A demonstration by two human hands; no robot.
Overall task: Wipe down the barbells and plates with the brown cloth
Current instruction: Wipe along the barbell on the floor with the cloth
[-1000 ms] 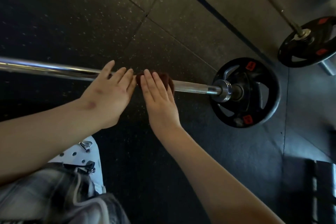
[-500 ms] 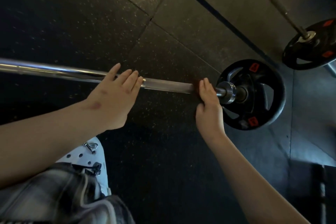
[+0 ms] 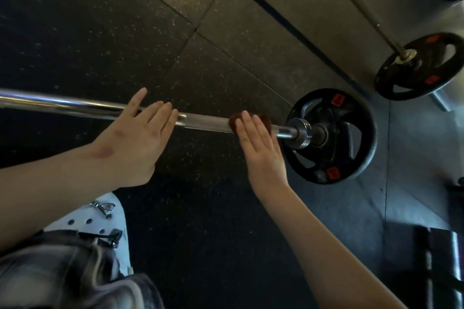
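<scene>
Landmark: near barbell [image 3: 75,105], lying across the rubber floor [image 3: 125,20].
- Along it, left end: bare shaft, free to reach.
- Along it, middle: left hand [image 3: 133,140] laid flat over the shaft.
- Past that hand: open stretch of bare shaft up to the brown cloth [image 3: 234,121], which the right hand [image 3: 261,148] presses down with straight fingers.
- Right end: short bare gap, then collar [image 3: 301,133] and plate [image 3: 351,113] close the run.
- Far side: open floor; second barbell [image 3: 364,5] and its plate well apart at upper right.
- Near side: the person's clothing [image 3: 82,221] at lower left; dark floor open between the forearms.
</scene>
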